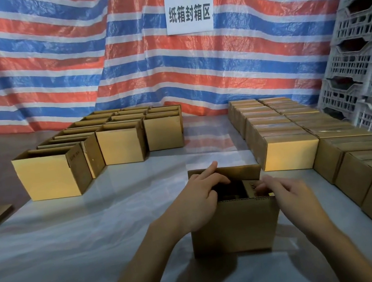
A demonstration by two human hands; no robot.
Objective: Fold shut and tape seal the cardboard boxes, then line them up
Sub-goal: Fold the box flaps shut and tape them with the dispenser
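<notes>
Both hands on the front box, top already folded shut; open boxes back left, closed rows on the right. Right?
Not quite. The head view shows the front box with its top open: the dark inside shows between the flaps that the left hand and right hand touch. The open boxes back left and closed rows on the right are as you say.
</notes>
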